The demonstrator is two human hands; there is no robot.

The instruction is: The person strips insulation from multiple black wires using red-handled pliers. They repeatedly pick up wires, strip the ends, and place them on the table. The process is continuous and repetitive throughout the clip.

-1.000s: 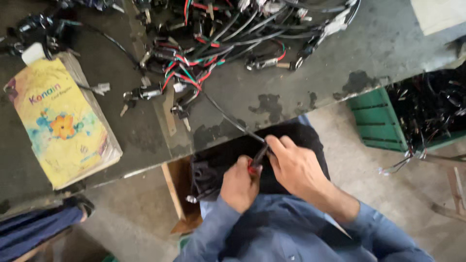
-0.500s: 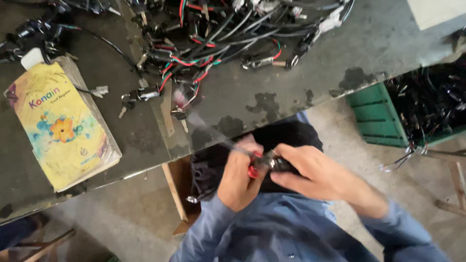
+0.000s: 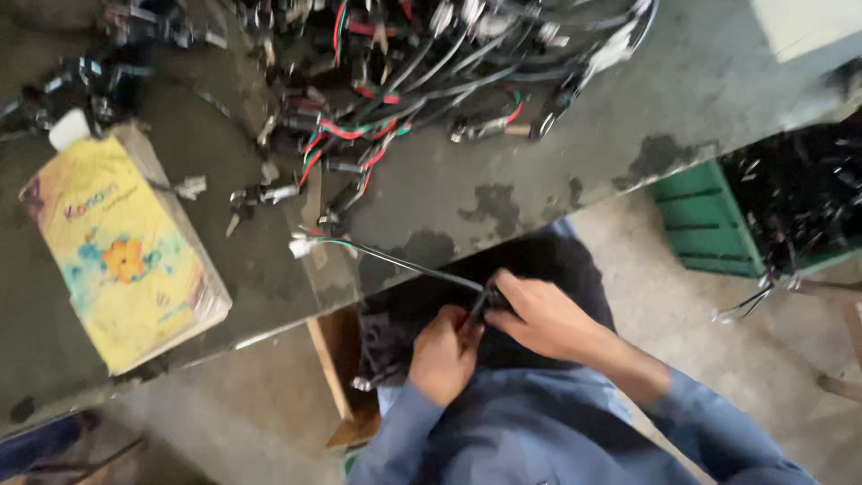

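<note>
Right now, hands: the left hand and right hand meet just below the edge of the tabletop, over the person's lap; both are closed narrow around the near end of a thin dark cable.
Grip: the left hand is fisted with a small dark tool or sleeve poking out between thumb and fingers; what it is I cannot tell. The right hand pinches the cable end just beside it.
Cable: it runs up from the hands across the worn grey tabletop and ends in a small white plastic connector with red and green leads.
Snag risk: the connector lies near the tangled heap of black, red and green wiring; a sharp pull could, I judge, drag it off the edge or hook a neighbouring lead.
Slip risk: the fingers sit close around the tool tip, so a slip could nick them.
Bystanders: a yellow flowered cardboard box lies well apart; a green plastic crate of dark parts stands on the floor.
</note>
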